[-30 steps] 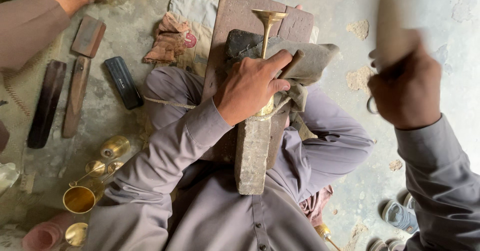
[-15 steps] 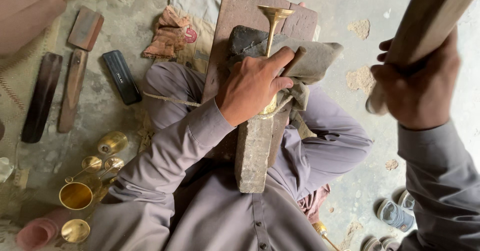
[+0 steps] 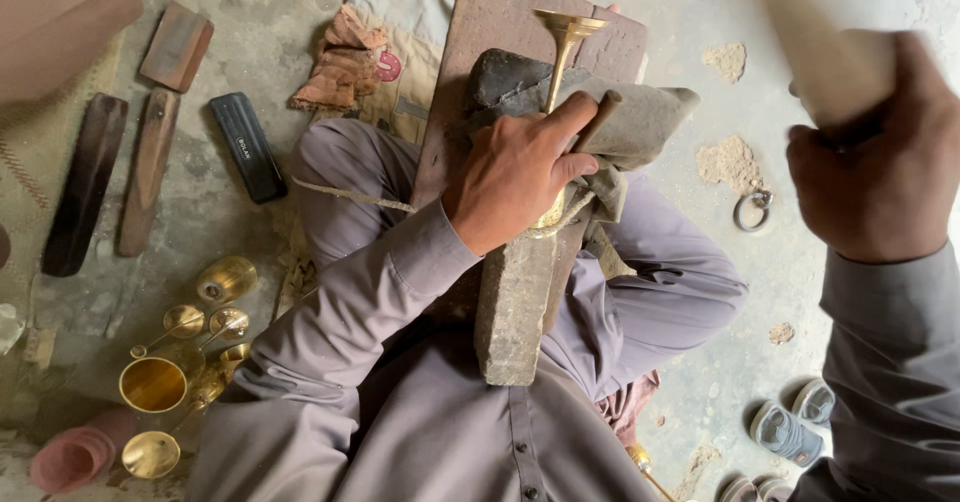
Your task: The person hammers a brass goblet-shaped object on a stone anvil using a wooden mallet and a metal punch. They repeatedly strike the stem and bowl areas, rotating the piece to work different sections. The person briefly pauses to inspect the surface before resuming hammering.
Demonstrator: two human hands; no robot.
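Brass is what I am working: my left hand is clenched around the lower stem of a slender golden brass trumpet-shaped piece, pinning it, wrapped in a grey-brown rag, against the long grey stone block that lies across my lap. Its flared mouth stands clear above my knuckles, over the reddish-brown wooden board on the floor. My right hand is raised off to the side, gripped tight around a pale wooden mallet or club (badly blurred, so I cannot tell its exact shape).

By my judgement this is the hammering step, with the striker lifted between blows. The next move calls for a square, measured hit beside my left fingers, with the brass held from twisting on the stone.

Much is hidden: my palm and the rag cover the part of the brass being worked, the top of the striker runs out of view, and a sleeve at the upper left corner is cut off. Finished golden brass cups and small ladles lie on the concrete floor by my left knee.
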